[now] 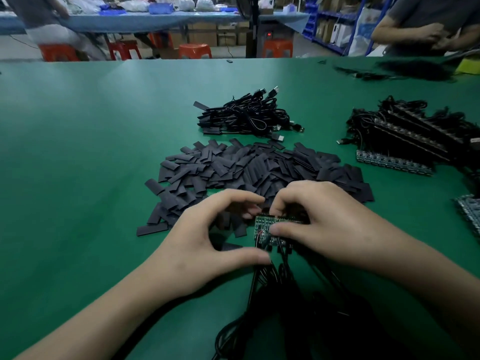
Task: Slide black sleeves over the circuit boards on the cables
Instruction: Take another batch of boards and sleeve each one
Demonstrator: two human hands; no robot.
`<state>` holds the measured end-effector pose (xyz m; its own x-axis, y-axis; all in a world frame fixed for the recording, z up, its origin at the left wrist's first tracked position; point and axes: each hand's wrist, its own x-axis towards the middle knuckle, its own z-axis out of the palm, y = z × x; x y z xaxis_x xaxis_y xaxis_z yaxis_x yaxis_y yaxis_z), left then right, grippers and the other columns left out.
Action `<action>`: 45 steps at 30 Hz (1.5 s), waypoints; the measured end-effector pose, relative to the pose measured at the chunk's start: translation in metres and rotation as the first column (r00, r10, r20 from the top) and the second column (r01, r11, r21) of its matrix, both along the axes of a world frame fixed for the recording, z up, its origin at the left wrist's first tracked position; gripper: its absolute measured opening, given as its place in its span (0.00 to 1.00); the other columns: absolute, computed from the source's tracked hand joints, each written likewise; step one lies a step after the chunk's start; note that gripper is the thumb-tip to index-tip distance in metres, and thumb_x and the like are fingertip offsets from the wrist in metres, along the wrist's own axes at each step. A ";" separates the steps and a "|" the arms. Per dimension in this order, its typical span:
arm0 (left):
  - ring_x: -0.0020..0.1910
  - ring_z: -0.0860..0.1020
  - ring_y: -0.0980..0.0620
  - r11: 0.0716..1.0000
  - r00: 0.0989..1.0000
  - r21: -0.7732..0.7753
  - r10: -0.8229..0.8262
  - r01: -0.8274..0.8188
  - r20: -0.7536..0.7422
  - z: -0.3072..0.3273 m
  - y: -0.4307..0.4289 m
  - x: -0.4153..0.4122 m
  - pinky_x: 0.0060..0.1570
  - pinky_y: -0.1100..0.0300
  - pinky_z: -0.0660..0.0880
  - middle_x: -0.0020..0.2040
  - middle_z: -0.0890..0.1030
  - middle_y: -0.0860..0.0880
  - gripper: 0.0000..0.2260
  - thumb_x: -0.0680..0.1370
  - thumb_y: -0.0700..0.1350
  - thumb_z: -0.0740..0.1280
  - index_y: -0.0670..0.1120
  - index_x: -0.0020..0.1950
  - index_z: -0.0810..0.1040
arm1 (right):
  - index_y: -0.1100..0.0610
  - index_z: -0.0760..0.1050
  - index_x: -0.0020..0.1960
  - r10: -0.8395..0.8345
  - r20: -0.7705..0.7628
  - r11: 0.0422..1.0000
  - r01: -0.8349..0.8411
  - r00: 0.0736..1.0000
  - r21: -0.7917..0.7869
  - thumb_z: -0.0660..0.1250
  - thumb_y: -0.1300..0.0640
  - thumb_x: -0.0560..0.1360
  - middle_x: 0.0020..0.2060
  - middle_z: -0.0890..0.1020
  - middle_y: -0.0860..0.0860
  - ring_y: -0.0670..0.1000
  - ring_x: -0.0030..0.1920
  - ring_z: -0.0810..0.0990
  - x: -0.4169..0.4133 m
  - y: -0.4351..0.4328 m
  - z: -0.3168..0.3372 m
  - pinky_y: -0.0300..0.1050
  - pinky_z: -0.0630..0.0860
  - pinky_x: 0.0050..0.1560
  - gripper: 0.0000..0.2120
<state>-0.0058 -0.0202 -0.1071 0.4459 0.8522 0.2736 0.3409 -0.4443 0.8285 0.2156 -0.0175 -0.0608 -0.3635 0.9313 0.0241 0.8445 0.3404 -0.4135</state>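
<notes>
1. The table [78, 152] was covered by a green mat and filled most of my view.
2. The sleeves [259, 167], flat black pieces, lay in a loose heap at the middle of the table, just beyond my hands.
3. The cables [272, 320], black, ran from under my hands toward my body in a tangled mass.
4. A stack [405, 141] of cabled board strips lay to the right of the sleeves, apart from them. I could read no marking on it.
5. A bundle [246, 115] of black cables with plug ends lay beyond the sleeves, close to the heap's far edge. Several of its ends wore sleeves.
6. My right hand [324, 219] pinched the boards [262, 227]. The thumb pressed flat on their face and the curled fingers gripped their far edge.
7. My left hand [207, 242] formed an open arch. Its curled fingertips met the boards' far left corner, and the thumb lay at the near end, where the cables joined. I could not tell whether it gripped.
8. The boards, green with small parts, stood at the near edge of the sleeves, between my hands.
9. A red display [269, 35] glowed beyond the table, too blurred to read.
</notes>
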 end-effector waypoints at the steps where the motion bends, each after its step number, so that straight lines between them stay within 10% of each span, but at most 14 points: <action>1: 0.59 0.82 0.53 0.999 0.998 -0.023 0.023 -0.022 0.066 0.000 0.000 0.000 0.58 0.61 0.77 0.57 0.84 0.54 0.25 0.69 0.54 0.80 0.56 0.64 0.79 | 0.42 0.79 0.45 -0.025 -0.113 0.999 0.023 0.993 -0.027 0.74 0.43 0.74 0.42 0.81 0.39 0.39 0.45 0.79 -0.001 0.001 -0.001 0.40 0.75 0.45 0.06; 7: 0.40 0.78 0.45 0.974 0.959 -0.213 0.136 -0.083 0.248 0.004 -0.002 0.004 0.46 0.38 0.77 0.44 0.80 0.39 0.14 0.70 0.48 0.79 0.54 0.55 0.84 | 0.44 0.84 0.44 -0.087 -0.496 0.986 0.004 0.864 -0.166 0.75 0.45 0.73 0.41 0.85 0.39 0.38 0.43 0.83 -0.009 -0.002 -0.017 0.42 0.78 0.48 0.04; 16: 0.33 0.80 0.59 0.924 0.906 -0.380 0.190 -0.034 0.379 0.006 0.001 0.004 0.37 0.70 0.76 0.35 0.83 0.52 0.15 0.65 0.43 0.80 0.52 0.50 0.87 | 0.49 0.83 0.44 -0.057 -0.546 0.986 -0.037 0.836 -0.160 0.73 0.50 0.77 0.41 0.85 0.43 0.42 0.46 0.83 -0.009 -0.006 -0.027 0.50 0.77 0.54 0.04; 39: 0.38 0.84 0.53 0.802 0.818 -0.578 0.226 0.153 0.530 0.010 -0.001 0.006 0.40 0.62 0.82 0.45 0.87 0.44 0.28 0.56 0.54 0.87 0.48 0.54 0.88 | 0.51 0.85 0.46 -0.122 -0.855 0.892 -0.323 0.504 -0.317 0.75 0.49 0.70 0.41 0.86 0.48 0.44 0.43 0.82 -0.007 -0.008 -0.034 0.34 0.77 0.47 0.08; 45: 0.33 0.79 0.59 0.900 0.835 -0.435 0.243 -0.004 0.494 0.011 0.003 0.001 0.39 0.69 0.76 0.36 0.83 0.51 0.19 0.64 0.45 0.83 0.53 0.54 0.88 | 0.48 0.85 0.42 -0.033 -0.641 0.897 -0.260 0.767 -0.358 0.73 0.46 0.72 0.36 0.85 0.46 0.40 0.36 0.81 0.018 0.001 -0.012 0.29 0.74 0.40 0.07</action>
